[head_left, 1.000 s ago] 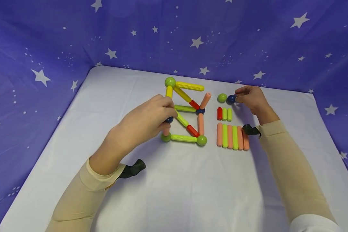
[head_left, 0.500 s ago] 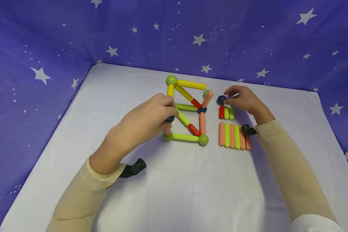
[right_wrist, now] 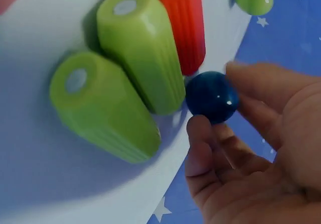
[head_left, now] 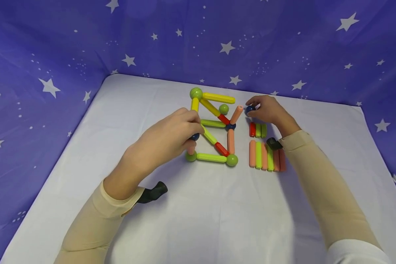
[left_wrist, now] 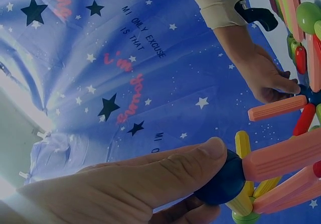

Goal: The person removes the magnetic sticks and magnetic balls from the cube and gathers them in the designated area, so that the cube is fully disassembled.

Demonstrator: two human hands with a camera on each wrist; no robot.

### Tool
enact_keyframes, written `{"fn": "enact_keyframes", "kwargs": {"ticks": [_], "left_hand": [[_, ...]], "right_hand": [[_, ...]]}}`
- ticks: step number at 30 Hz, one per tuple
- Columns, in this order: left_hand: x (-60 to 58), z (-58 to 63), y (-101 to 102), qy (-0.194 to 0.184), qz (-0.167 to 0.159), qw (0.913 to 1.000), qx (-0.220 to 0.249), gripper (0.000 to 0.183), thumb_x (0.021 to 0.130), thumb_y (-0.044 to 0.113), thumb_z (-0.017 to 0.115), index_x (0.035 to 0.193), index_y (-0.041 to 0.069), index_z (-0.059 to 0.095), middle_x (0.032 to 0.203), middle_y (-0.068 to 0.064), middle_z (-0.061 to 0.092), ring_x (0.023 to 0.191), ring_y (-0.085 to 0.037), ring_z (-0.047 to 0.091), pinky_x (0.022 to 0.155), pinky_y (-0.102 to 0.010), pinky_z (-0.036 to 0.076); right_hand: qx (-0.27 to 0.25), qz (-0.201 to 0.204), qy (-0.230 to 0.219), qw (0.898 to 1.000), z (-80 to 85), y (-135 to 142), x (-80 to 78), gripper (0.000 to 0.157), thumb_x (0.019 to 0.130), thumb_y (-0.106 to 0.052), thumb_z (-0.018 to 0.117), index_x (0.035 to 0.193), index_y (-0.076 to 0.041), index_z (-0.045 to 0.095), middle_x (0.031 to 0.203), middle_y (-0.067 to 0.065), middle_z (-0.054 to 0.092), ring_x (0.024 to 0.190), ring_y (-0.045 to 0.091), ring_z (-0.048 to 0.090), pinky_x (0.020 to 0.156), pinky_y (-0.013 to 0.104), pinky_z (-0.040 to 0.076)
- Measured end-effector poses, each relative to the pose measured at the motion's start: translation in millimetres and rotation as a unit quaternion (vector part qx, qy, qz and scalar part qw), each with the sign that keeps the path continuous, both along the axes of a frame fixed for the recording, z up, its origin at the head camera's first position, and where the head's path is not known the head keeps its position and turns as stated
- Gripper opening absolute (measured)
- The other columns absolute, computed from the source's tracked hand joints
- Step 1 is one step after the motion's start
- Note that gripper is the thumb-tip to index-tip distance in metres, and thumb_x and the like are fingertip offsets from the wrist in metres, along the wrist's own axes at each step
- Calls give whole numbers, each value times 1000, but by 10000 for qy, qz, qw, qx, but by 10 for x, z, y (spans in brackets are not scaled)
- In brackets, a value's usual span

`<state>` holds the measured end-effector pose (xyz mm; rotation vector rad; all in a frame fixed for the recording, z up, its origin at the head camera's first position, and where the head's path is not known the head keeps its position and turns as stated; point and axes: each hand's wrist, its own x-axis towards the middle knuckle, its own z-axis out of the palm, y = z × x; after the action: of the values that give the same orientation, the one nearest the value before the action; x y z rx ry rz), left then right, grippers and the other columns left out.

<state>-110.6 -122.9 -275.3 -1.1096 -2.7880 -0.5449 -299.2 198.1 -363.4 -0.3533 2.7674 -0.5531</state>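
Note:
My left hand (head_left: 169, 137) pinches a dark blue ball (left_wrist: 220, 181) at the left side of a frame of magnetic rods and balls. A pink rod (left_wrist: 281, 158) joins that ball. In the head view, the frame has a green ball (head_left: 232, 160) at its near right corner and another green ball (head_left: 196, 93) at the far left. From a blue ball (head_left: 230, 126) on its right side, a pink rod (head_left: 236, 114) sticks up at a tilt. My right hand (head_left: 270, 110) holds a loose blue ball (right_wrist: 211, 97) between thumb and fingers, beside the short rods.
A loose green ball (head_left: 223, 109) lies just below the yellow rod (head_left: 219, 98). Right of the frame are a short red rod (head_left: 252, 129) and two short green rods (right_wrist: 143, 48). Nearer, several long pink and green rods (head_left: 259, 155) lie in a row on the white cloth (head_left: 198, 220).
The loose green ball has rolled left, from beside the blue one to behind the upright pink rod. My right hand has moved left with its blue ball. My left hand stays put.

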Motion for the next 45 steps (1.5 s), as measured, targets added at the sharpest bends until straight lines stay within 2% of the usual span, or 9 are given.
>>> {"fn": "enact_keyframes", "kwargs": {"ticks": [3,10,18,25,36,40,43,45], "left_hand": [[1,-4,2,2,9,10000,-26,22,77,4,82,97,6,72,101,-4,59,100,-22,51,90,-31,45],[10,4,6,-39,66,9999,-77,22,77,4,82,96,7,72,100,-3,58,99,-21,50,89,-30,45],[17,13,-12,-56,96,9999,-92,22,77,3,82,97,7,73,100,-3,58,100,-21,50,90,-29,45],[14,10,-8,-96,95,9999,-91,22,77,4,82,97,6,72,101,-4,58,101,-22,50,91,-30,45],[4,7,4,-78,65,9999,-41,22,78,2,81,98,6,72,101,-4,58,101,-22,50,91,-30,45],[2,3,4,-55,47,10000,-30,22,78,1,81,97,6,72,100,-4,58,101,-22,50,91,-30,45],[1,1,3,-31,32,10000,-49,22,78,1,81,97,6,72,100,-4,58,101,-23,51,90,-31,45],[1,-1,6,-29,29,10000,-62,22,78,2,81,97,6,72,100,-4,58,100,-22,51,90,-30,45]], "right_hand": [[195,2,27,9998,0,-7,-3,38,92,-18,62,127,-5,60,119,22,56,104,36,51,94,54,43],[430,-491,101,9978,12,83,22,38,94,-16,53,128,0,57,121,25,55,107,38,51,97,57,41],[479,-576,-12,9972,35,147,36,41,92,-16,45,128,1,56,123,26,56,107,38,54,96,57,40],[471,-471,-68,9978,41,171,36,41,91,-15,44,128,2,55,123,27,57,106,38,55,94,56,41],[462,-480,-422,9969,102,217,69,44,96,-18,43,135,1,49,131,27,50,111,39,51,93,56,42],[184,-337,-22,9993,128,132,85,41,96,-17,46,132,-1,55,133,24,52,117,40,49,94,57,42],[-418,1,141,9990,130,-9,87,36,97,-17,50,129,-5,61,130,18,55,117,36,50,93,54,43],[-892,311,21,9955,119,-126,72,33,98,-17,53,129,-7,62,127,15,58,114,32,51,94,52,43]]}}
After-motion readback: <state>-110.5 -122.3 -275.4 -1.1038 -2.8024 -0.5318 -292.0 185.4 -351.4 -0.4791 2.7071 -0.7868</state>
